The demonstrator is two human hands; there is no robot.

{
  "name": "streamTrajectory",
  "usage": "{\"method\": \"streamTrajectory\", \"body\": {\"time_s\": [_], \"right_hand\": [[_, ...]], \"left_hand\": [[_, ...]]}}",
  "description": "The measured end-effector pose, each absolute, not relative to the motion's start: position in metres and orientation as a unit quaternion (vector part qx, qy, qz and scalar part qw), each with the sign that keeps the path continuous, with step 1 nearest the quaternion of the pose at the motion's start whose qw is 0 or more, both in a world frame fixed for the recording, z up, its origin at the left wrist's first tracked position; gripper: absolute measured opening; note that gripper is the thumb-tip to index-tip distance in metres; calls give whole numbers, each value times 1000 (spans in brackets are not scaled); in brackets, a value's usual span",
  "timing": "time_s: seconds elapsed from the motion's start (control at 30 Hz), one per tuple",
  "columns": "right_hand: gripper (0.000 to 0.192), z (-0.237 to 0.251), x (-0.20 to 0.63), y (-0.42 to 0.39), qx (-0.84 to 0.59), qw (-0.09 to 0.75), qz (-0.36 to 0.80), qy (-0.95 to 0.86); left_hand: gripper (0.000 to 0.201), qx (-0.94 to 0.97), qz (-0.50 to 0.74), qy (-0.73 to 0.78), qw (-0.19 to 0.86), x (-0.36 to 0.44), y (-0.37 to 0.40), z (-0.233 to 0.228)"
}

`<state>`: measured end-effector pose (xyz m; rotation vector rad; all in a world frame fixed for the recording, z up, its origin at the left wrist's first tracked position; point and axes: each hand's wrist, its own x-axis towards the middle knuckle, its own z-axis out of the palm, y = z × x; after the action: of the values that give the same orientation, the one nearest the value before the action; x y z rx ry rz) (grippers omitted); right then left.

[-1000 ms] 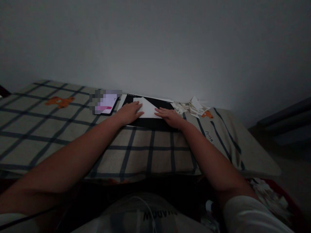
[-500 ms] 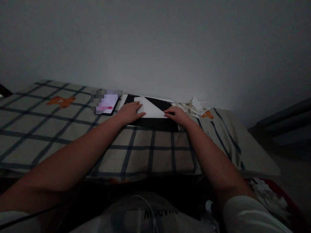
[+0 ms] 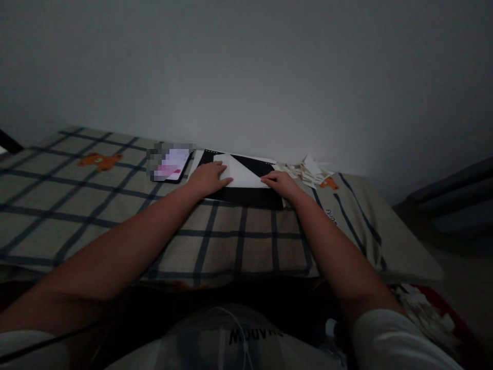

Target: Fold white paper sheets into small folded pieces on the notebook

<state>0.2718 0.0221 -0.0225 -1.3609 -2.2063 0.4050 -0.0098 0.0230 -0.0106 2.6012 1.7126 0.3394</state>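
Since a second ago the right hand has slid rightward along the lower edge of the white paper, from near the sheet's middle out to its right corner, while the left hand has stayed planted on the paper's left end; in the last half second almost nothing has shifted.

From the head camera, the white paper lies folded into a shape with a slanted upper right edge, on top of a black pad near the far side of the table. The left hand rests flat on it, fingers spread loose and pressing down, gripping nothing. The right hand is lightly curled, its fingertips touching the paper's right corner; whether they pinch the edge or only press on it cannot be told in the dim light. Both forearms reach forward across a checked cloth with dark grid lines and small orange bear figures, which covers the table. Just left of the pad lies a phone with a lit screen. Just right of the pad, beyond the right hand, sits a heap of pale paper scraps. A plain grey wall rises behind the table.
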Motion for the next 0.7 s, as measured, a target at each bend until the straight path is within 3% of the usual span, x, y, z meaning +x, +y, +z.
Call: {"method": "streamTrajectory", "body": {"time_s": [0.7], "right_hand": [[22, -23, 268, 21, -457, 242, 140, -844]], "left_hand": [[69, 835, 76, 544, 37, -22, 28, -4]]}}
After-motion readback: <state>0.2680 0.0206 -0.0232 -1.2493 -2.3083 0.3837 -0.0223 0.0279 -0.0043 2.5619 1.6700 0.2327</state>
